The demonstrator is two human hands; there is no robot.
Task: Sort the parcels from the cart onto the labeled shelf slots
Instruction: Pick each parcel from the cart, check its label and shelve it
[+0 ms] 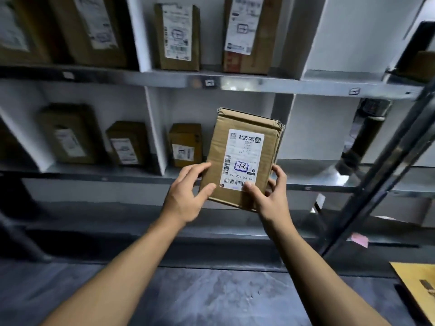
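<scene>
The fine print on the label [244, 149] of the parcel [217, 161] is too small to read; the right hand [270, 198] covers the label's lower corner, and most of its fingers [280, 177] lie hidden behind the parcel. The top edge cuts off the upper-shelf parcels [249, 34], and the right edge cuts off a tan object [419, 285]. The dark object [367, 137] at right is too blurred to identify.

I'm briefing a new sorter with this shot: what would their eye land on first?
The brown parcel in mid-frame stands out first. The left hand and right hand grip its lower corners and hold it up in front of the middle shelf. Its white label faces the camera upside down and carries a boxed blue pen mark. A smaller box stands just to its left in the same bay.
</scene>
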